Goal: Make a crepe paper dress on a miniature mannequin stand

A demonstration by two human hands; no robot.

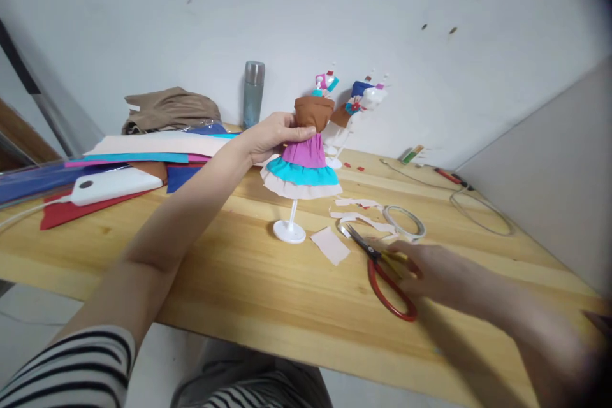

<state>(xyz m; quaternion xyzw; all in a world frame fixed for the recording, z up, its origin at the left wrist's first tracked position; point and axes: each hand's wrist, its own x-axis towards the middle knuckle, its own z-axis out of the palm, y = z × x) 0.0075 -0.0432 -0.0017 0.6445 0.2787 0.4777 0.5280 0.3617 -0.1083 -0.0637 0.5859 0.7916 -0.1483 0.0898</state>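
Observation:
My left hand [277, 136] is closed around the waist of a small white mannequin stand wearing a paper dress [306, 156]. The dress has a brown top and a skirt tiered in purple, turquoise and pale pink. Its round white base [289, 231] is at the tabletop. My right hand [425, 271], smeared by motion, is at the handles of red-handled scissors [375, 255]. A yellow item [394, 262] shows beside its fingers; whether they grip anything is unclear. Between the hands lie a pale pink paper piece [331, 245] and cut strips [363, 220].
A roll of tape [405, 222] lies beyond the scissors. Behind stands another dressed figure [361, 99]. A bottle [253, 94] and brown cloth [172, 108] are at the back. Stacked coloured paper [157, 145] and a white power bank [117, 185] lie left; a cable [482, 220] lies right.

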